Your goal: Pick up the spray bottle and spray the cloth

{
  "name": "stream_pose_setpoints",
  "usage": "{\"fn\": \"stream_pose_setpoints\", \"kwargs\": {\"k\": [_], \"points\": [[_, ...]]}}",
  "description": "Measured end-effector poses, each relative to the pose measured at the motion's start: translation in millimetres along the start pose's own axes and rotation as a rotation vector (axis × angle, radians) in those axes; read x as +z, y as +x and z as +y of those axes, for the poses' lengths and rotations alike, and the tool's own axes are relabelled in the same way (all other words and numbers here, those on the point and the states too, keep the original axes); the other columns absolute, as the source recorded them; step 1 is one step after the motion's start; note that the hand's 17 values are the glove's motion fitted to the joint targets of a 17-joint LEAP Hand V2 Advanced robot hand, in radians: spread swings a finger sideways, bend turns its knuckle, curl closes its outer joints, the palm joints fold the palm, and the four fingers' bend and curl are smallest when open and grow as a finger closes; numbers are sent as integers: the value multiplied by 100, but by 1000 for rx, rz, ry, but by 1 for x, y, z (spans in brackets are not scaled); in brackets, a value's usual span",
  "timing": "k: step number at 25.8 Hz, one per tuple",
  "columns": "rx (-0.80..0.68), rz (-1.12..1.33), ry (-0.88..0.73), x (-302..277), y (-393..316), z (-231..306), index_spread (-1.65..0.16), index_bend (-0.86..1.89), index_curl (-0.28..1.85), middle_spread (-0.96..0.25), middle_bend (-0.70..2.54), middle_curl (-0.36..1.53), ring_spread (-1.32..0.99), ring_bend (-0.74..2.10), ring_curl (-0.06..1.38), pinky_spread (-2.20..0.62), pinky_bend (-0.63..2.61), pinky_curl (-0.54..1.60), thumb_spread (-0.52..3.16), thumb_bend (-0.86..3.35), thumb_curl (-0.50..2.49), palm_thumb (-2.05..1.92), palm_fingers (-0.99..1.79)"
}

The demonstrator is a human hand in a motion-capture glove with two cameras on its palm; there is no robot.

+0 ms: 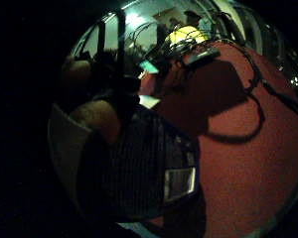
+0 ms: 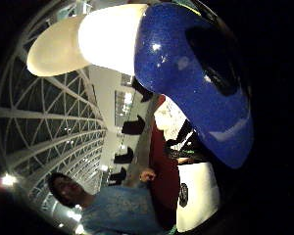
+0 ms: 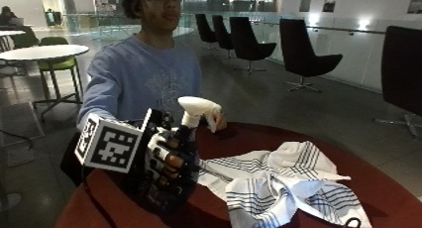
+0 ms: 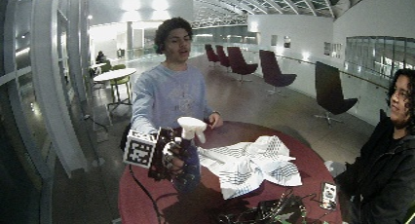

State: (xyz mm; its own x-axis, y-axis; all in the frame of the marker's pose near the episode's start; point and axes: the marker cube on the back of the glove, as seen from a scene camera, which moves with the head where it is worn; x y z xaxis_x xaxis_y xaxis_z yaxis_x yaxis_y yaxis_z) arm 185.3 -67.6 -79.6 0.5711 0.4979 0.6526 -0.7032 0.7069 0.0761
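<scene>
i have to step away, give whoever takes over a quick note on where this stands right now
Right hand: gloved, fingers curled round the spray bottle, holding it upright above the near edge of the red round table. White nozzle head points toward the striped cloth.
Bare hand: rests on the table behind the bottle.
Cloth: crumpled on the table, beside the bottle.
Done: bottle picked up.
Left: spray the cloth; no spray visible.
</scene>
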Motion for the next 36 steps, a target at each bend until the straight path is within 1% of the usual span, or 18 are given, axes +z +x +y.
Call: {"fn": "stream_pose_setpoints", "kwargs": {"k": [7,9,10,12,17,24,36], "points": [[44,14,-351,19,-36,24,-28,13,30,-4,18,37,6,50,35,28,36,34,79,1,52,97,88],[64,34,-417,29,-40,29,-27,13,30,-4,18,37,6,51,36,28,36,34,78,0,53,97,88],[73,50,-442,34,-41,30,-27,10,29,-5,27,40,6,48,35,28,34,33,77,0,54,98,91],[92,89,-480,41,-44,32,-27,11,29,-5,27,40,6,47,35,28,33,33,76,-1,55,98,92],[135,189,-539,52,-48,34,-26,10,29,-6,27,41,6,47,36,28,33,34,73,-2,58,98,93],[186,292,-569,55,-45,36,-25,10,28,-6,26,42,7,48,36,28,33,34,71,-3,61,96,94],[257,325,-587,53,-39,41,-24,10,26,-6,26,43,7,48,37,28,32,35,69,-3,64,95,96]]}}
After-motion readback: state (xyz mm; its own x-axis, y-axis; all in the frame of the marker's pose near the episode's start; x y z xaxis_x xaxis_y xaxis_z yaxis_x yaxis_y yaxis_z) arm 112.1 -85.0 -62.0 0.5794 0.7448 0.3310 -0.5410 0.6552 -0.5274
